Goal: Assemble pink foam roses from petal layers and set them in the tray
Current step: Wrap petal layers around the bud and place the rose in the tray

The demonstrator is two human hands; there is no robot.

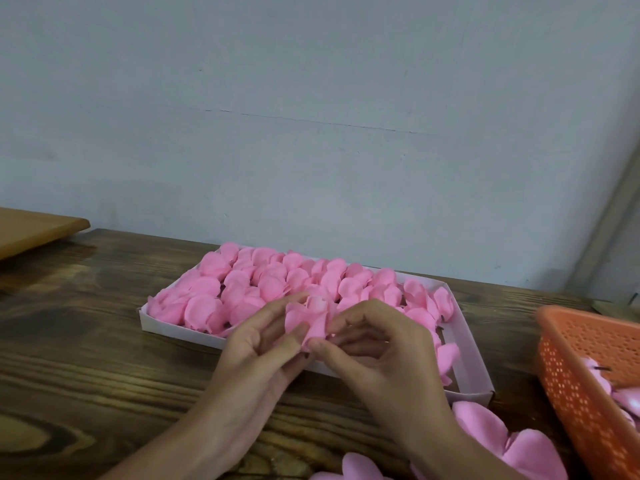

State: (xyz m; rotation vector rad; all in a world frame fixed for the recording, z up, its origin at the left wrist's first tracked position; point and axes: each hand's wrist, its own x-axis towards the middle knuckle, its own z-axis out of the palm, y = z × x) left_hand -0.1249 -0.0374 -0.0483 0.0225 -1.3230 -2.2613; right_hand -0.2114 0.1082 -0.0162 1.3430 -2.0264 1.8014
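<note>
Both hands hold one pink foam rose [309, 320] just above the front edge of the white tray [474, 362]. My left hand [258, 344] cups its left side with fingers curled round the petals. My right hand [375, 344] pinches its base between thumb and fingers. Several finished pink roses [273, 285] fill most of the tray; its right end shows bare bottom. Loose pink petal layers [502, 438] lie on the table by my right wrist.
An orange perforated basket [581, 386] with more pink pieces stands at the right edge. The dark wooden table [86, 341] runs to a grey wall. A lighter wooden board [31, 230] juts in at the far left.
</note>
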